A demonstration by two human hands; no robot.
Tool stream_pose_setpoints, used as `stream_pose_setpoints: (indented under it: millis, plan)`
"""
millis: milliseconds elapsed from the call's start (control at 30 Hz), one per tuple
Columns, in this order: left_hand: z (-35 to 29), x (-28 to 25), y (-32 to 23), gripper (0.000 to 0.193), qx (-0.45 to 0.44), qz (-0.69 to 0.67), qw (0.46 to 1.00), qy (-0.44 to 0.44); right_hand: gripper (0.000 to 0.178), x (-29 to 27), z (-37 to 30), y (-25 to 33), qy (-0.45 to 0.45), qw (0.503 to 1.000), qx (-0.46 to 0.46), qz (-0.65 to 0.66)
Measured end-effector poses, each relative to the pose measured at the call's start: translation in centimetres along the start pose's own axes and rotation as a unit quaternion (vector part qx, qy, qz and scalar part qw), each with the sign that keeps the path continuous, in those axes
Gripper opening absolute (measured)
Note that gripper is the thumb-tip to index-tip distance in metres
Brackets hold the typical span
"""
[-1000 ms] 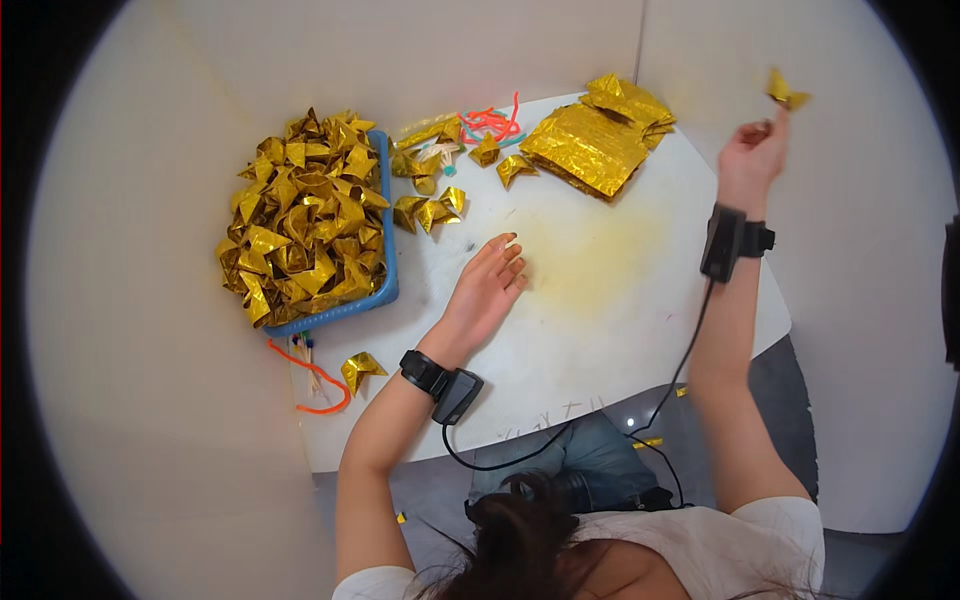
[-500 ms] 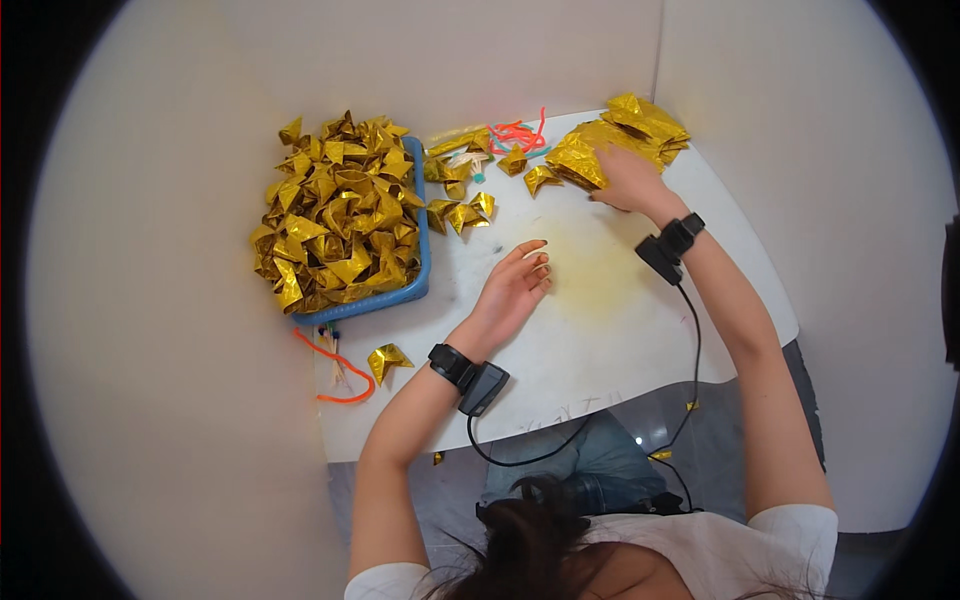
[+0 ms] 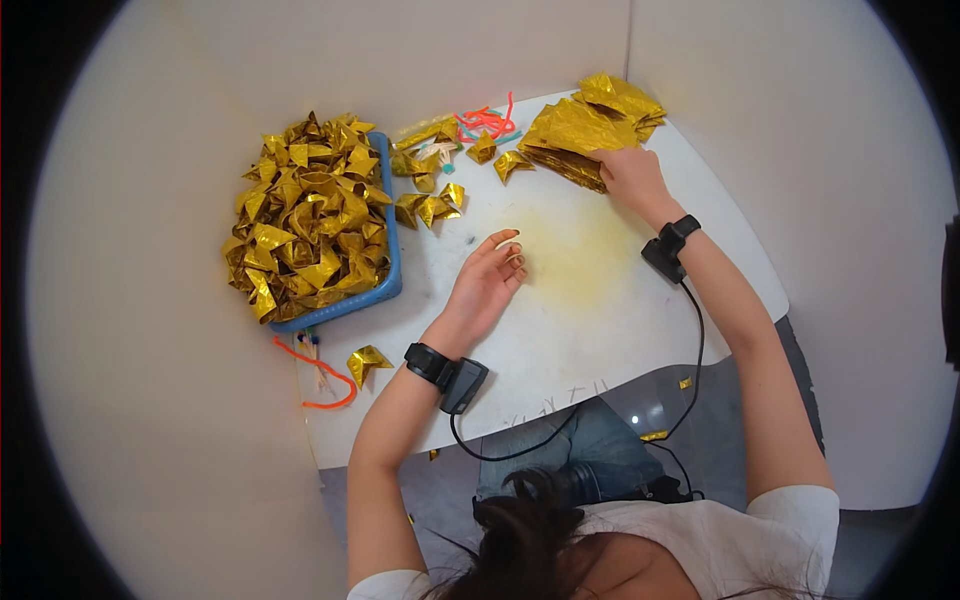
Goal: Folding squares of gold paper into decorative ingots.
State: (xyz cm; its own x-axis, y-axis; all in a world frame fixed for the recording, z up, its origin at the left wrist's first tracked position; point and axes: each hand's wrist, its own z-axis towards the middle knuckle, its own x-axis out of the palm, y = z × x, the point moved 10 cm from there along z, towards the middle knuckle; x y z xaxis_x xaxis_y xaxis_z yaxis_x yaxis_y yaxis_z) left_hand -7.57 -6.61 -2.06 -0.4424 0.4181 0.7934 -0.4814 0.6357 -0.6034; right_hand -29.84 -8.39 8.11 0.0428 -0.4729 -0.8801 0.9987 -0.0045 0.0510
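Note:
My left hand [image 3: 485, 285] rests palm-side up on the white table, its fingers loosely bent and apart, holding nothing. At the far right, my right hand [image 3: 640, 185] pinches the near right corner of a stack of gold foil paper [image 3: 575, 130]. Its fingertips are partly hidden, so I cannot tell how many sheets they grip. Two small folded gold foil pieces [image 3: 513, 166] sit just left of the stack. Folded foil pieces [image 3: 310, 210] are heaped above the rim of a blue basket [image 3: 392, 250] on the left.
Pink and teal strips [image 3: 487, 124] lie along the back edge, near more folded foil [image 3: 430, 205]. An orange strip [image 3: 335, 400] and a single folded piece [image 3: 368, 366] are at the near left. Walls [image 3: 480, 50] border the table. Black cables [image 3: 698, 350] hang from both wristbands.
My right hand has shifted from the top of the foil stack to its near right corner. My left hand keeps much the same pose. The whole view has shifted slightly.

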Motion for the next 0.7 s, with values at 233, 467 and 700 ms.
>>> stream_pose_setpoints:
  millis: [233,467,700]
  plan:
    - [-0.4,0.1,-0.6,0.038,0.032,0.028,0.999,-0.018,0.019,-4.0,-0.1,-1.8,-0.015,0.973,0.138,0.185]
    - [-0.6,0.9,-3.1,0.05,0.098,0.131,0.986,-0.022,0.022,1.8,-3.0,3.9,0.084,0.626,0.236,0.738]
    - [-0.4,0.4,-2.3,0.044,0.069,0.245,0.966,-0.055,0.03,4.2,-4.5,5.0,0.076,0.775,0.219,0.587]
